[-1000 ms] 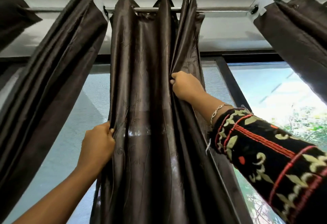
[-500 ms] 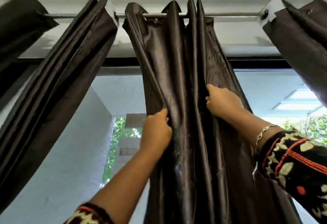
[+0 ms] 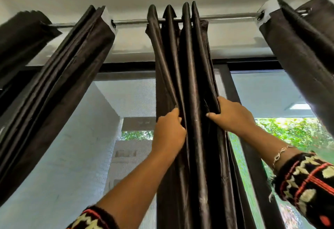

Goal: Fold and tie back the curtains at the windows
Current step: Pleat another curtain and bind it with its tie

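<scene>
The middle curtain [image 3: 188,66] is seen bunched into tight pleats, hung at the middle of the rod [image 3: 133,21]. Its left side is gripped by the left hand [image 3: 169,131], fingers [image 3: 175,111] curled into a fold. Its right side is clutched by the right hand [image 3: 233,115], thumb laid across the front, fingers wrapped behind. The left curtain [image 3: 59,93] and right curtain [image 3: 303,57] are hung bunched toward the rod's ends.

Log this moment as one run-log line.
step: gather middle curtain | left hand: grips left folds | right hand: grips right folds | state: bunched on rod | tie: none visible
</scene>
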Available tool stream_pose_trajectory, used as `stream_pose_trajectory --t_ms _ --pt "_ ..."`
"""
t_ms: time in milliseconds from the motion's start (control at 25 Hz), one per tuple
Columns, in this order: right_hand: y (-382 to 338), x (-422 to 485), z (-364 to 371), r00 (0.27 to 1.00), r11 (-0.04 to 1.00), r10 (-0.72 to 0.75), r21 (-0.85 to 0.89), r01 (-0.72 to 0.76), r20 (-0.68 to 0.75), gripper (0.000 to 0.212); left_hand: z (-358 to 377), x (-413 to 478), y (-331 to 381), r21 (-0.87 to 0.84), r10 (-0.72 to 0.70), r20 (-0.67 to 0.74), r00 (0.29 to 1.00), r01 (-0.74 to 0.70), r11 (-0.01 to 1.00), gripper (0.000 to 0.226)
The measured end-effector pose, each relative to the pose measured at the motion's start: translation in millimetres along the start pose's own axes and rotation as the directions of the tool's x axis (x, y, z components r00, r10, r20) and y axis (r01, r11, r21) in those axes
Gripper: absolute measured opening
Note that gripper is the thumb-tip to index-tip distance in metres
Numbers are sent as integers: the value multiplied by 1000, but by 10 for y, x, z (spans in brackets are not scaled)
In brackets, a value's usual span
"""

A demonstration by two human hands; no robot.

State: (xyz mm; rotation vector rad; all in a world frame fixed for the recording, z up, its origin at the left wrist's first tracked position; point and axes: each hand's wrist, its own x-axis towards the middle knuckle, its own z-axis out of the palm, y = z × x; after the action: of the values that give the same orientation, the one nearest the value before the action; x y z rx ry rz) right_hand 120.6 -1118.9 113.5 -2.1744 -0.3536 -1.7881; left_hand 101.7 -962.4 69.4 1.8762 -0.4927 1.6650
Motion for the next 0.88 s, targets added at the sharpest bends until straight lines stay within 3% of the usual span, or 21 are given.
stream_pose_trajectory --t_ms 120,320,400,480,560,640,880 --pt "-80 -177 32 999 999 -1 48 0 32 39 -126 -218 -152 8 -97 -74 993 97 995 43" --pt "-192 -522 -28 995 997 16 80 -24 95 28 -370 -598 -203 -13 -157 -216 964 158 987 43" --pt "-197 -671 -34 996 998 10 61 -16 93 32 -434 -754 -179 21 -115 -277 954 125 992 52" --pt "-169 -795 -42 996 997 31 64 -37 87 35 -431 -916 -97 100 29 -324 945 4 995 54" --pt "-103 -906 -49 993 994 75 69 -82 93 32 -367 -1076 27 131 159 -275 948 -127 983 52" --pt "-14 -1034 -50 988 989 112 79 -121 111 29 -265 -1237 178 34 161 -153 975 -158 987 50" --pt "255 -1551 -25 962 976 171 96 -194 213 30 215 -1730 337 -193 -148 111 983 168 967 61"
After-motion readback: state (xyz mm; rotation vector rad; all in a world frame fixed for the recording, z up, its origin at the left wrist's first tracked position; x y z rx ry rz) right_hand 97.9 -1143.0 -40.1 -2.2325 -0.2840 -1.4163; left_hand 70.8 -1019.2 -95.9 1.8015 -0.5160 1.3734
